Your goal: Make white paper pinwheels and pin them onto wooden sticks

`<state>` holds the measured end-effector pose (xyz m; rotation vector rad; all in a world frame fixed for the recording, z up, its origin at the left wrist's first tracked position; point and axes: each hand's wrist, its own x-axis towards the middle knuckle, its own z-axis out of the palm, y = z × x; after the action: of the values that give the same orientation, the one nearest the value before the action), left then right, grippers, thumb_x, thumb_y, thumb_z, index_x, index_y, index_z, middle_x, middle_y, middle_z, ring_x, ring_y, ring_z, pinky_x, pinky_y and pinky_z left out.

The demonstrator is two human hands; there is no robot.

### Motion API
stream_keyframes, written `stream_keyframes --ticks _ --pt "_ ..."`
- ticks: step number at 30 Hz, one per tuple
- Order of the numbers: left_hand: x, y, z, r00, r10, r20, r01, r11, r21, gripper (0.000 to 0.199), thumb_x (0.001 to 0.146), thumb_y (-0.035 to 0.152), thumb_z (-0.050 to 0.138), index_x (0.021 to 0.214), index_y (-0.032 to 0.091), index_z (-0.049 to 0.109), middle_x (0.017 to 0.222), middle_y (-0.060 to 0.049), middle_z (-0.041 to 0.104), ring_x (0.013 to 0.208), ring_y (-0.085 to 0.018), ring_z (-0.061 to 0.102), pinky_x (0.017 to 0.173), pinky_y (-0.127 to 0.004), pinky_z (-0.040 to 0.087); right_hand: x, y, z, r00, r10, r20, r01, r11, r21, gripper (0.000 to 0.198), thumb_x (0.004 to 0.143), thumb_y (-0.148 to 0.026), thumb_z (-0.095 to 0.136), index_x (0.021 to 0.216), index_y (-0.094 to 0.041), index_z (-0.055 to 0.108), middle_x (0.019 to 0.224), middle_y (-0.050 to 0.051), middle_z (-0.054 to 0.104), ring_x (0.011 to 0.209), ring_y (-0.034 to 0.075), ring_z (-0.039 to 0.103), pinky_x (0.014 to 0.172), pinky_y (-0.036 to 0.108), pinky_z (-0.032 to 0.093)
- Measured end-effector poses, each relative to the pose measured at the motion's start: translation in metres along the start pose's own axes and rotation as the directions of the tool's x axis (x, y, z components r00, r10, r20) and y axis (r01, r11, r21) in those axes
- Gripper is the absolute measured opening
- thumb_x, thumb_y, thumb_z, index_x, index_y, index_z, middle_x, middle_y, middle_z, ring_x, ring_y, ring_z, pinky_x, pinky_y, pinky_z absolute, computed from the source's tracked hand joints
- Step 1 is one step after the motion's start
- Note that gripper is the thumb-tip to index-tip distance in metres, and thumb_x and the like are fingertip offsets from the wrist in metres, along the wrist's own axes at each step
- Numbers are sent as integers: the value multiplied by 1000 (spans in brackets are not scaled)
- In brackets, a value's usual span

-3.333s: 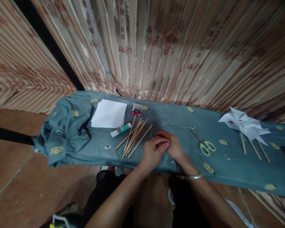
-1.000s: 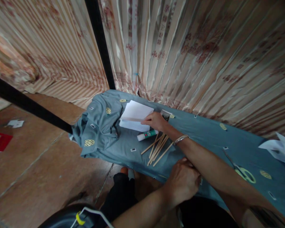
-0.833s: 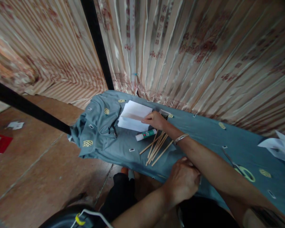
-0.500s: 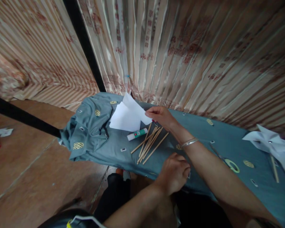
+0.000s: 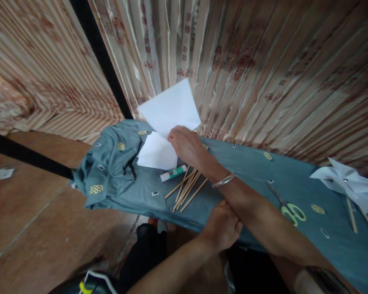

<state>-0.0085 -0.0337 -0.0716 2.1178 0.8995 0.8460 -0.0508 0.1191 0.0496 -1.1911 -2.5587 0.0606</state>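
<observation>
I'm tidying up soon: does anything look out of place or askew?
The blue-grey cloth is bunched in folds at its left end, though flatter elsewhere. A white item lies on the floor at far left, apart from the paper stack. Nothing looks spilled.

Your right hand (image 5: pixel 188 147) has parted from your left hand (image 5: pixel 222 224) and lifted a sheet of paper (image 5: pixel 173 108) off the stack (image 5: pixel 156 153); your left hand has curled into a fist beneath your right forearm (image 5: pixel 257 212).

A curtained craft corner, shown by striped drapes (image 5: pixel 178 45), a cloth-covered table (image 5: pixel 242 167), scissors (image 5: pixel 284 203) and a glue stick (image 5: pixel 173 173)
</observation>
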Motion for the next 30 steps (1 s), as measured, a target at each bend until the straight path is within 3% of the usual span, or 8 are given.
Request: stream_keyframes --ticks 2,5,7,11,19,24,27,30 --pt "-1 4 -3 999 -43 -9 43 998 -47 28 81 9 50 103 14 67 116 -12 71 114 -26 63 100 -37 50 -1 -5 32 982 -96 164 98 995 -6 29 97 -10 36 109 -10 63 113 16 64 108 25 57 95 37 44" --pt "-4 9 -8 996 -85 4 85 989 -120 29 80 8 51 103 17 67 121 -9 70 118 -25 62 104 -36 48 -8 -6 70 958 -140 249 134 990 41 26 94 -7 43 102 -9 68 107 17 69 102 24 62 92 34 46" --pt "-6 11 -10 996 -85 30 88 987 -134 29 80 8 51 103 17 67 124 -10 68 118 -25 62 103 -36 48 -12 -3 81 951 -135 279 119 990 72 23 93 -12 48 96 -9 71 102 16 72 96 24 65 86 33 47" --pt "-9 12 -8 994 -65 91 71 995 -70 26 81 9 53 102 12 68 116 -13 71 114 -27 64 99 -37 51 -10 5 81 952 -75 298 32 989 148 19 88 -23 60 84 -13 75 89 11 76 84 21 69 74 29 47" --pt "-9 15 -7 995 -45 91 47 999 -16 24 86 12 51 103 13 69 115 -12 72 113 -25 65 99 -36 51 -2 20 81 962 39 272 -123 946 300 19 89 -21 61 92 -10 76 84 6 78 74 13 69 65 20 46" --pt "-8 17 -7 992 -44 115 47 999 -23 25 85 12 51 103 12 68 114 -14 72 113 -27 65 99 -38 52 -8 16 79 967 34 254 -109 951 288 27 84 -29 69 102 -9 72 100 11 76 91 19 69 80 27 50" --pt "-8 18 -7 992 -54 112 58 998 -31 28 85 12 51 109 11 65 119 -16 69 115 -28 64 98 -39 53 -10 7 78 970 -7 243 -57 966 254 50 75 -28 78 118 -5 64 121 19 67 114 27 61 97 36 45" --pt "-9 18 -5 992 -70 109 70 998 0 30 86 15 54 115 10 62 122 -17 68 116 -30 63 99 -41 53 -6 1 79 963 -47 266 -16 973 229 51 72 -24 81 116 -5 65 123 21 64 119 30 56 102 39 41"
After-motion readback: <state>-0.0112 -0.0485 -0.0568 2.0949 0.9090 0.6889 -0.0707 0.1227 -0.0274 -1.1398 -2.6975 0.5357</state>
